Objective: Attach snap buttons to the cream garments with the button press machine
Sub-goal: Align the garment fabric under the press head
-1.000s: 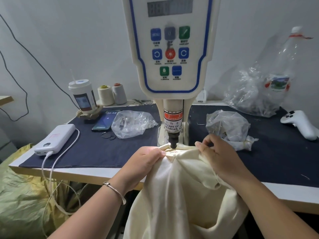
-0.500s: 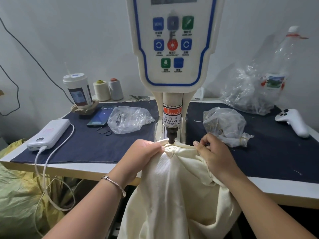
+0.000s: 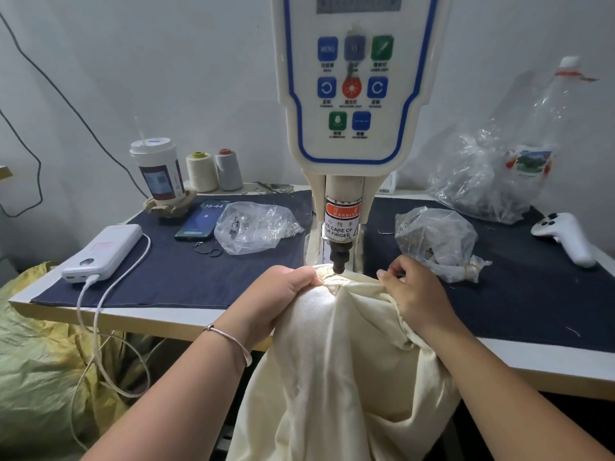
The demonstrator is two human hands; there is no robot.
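The button press machine point(image 3: 354, 94) stands at the middle of the table, its black punch tip point(image 3: 338, 261) pointing down at a lit spot. A cream garment point(image 3: 336, 367) hangs over the table's front edge, its top edge tucked under the punch. My left hand point(image 3: 283, 294) grips the garment's edge just left of the punch. My right hand point(image 3: 412, 291) pinches bunched fabric just right of it. Whether a snap button sits under the punch is hidden.
Clear plastic bags point(image 3: 256, 227) point(image 3: 436, 241) of small parts lie on either side of the machine on the dark cloth point(image 3: 186, 271). A phone point(image 3: 203, 219), power bank point(image 3: 103, 252), cup point(image 3: 158, 171), thread cones point(image 3: 213, 169), white controller point(image 3: 565, 236) and a large bag point(image 3: 492, 174) stand around.
Both hands keep their hold on the garment's edge by the punch. The view has shifted slightly; the fabric under the punch has barely moved.
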